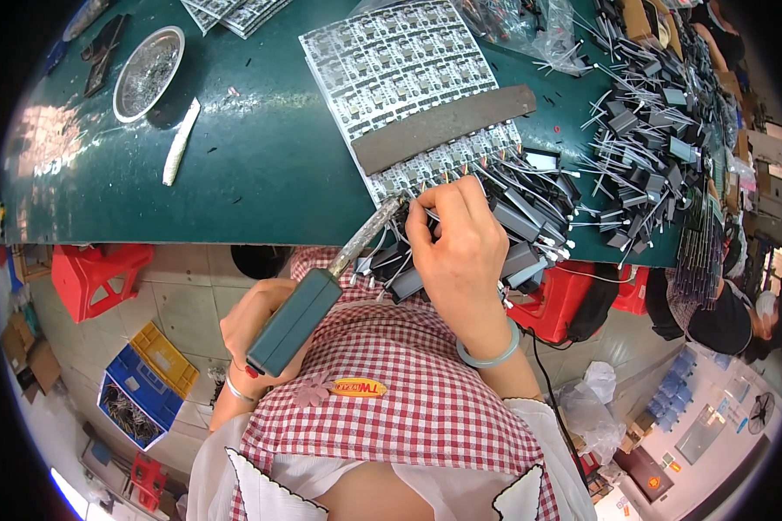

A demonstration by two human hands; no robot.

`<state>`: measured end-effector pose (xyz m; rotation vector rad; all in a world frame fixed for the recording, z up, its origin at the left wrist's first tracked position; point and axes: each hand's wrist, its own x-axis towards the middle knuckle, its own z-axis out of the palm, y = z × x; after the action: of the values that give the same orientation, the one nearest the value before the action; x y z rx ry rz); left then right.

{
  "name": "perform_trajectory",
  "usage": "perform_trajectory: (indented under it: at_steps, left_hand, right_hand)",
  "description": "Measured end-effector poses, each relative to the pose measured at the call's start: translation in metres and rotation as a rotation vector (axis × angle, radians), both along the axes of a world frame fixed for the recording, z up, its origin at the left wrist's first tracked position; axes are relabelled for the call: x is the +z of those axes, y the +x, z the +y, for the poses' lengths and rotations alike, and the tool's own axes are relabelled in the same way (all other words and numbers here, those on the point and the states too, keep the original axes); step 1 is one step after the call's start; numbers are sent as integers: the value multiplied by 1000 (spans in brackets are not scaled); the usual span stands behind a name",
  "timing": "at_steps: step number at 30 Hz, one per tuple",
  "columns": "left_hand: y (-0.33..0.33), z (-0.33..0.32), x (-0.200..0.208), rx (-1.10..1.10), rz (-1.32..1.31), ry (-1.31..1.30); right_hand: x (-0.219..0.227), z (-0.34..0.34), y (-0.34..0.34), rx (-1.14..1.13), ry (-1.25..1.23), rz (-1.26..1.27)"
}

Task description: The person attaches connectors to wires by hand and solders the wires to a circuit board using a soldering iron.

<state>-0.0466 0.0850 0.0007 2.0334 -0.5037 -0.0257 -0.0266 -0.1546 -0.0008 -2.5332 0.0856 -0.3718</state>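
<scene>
My left hand grips a soldering iron by its boxy green handle. Its metal shaft slants up to the near left corner of a circuit board panel. At that corner, the thumb and fingers of my right hand are pinched together close to the tip; what they hold is hidden. Thin coloured wires run from the panel's near edge to dark rectangular blocks with white leads, lying beside and under my right hand. Across the panel rests a flat brown bar.
On the green table stand a metal bowl and a rolled white strip. A large heap of dark blocks with white leads covers the right side. More board panels lie at the back. Red stools stand below the table edge.
</scene>
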Motion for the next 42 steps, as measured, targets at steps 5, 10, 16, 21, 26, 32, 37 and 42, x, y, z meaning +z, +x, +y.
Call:
perform_trajectory:
  at_steps: [5,10,16,21,26,32,37,42]
  left_hand:
    - [2,-2,-5,-3,-58,0]
    - [2,-2,-4,-15,-73,13]
    - [-1,2,-2,-11,-52,26]
    - [-3,5,1,11,-19,24]
    - [-1,2,1,14,-16,6]
    - [-1,1,1,12,-1,-3]
    - [-1,1,-1,2,-6,4]
    - [-1,2,0,12,4,-4]
  right_hand:
    - [2,0,0,8,-2,8]
    - [2,0,0,15,-7,6]
    - [2,0,1,17,-29,-9]
    - [2,0,2,19,-48,-25]
    - [2,0,2,21,-48,-33]
    - [3,0,1,18,-22,-17]
    - [3,1,1,19,-38,-20]
    - [2,0,1,20,-39,-19]
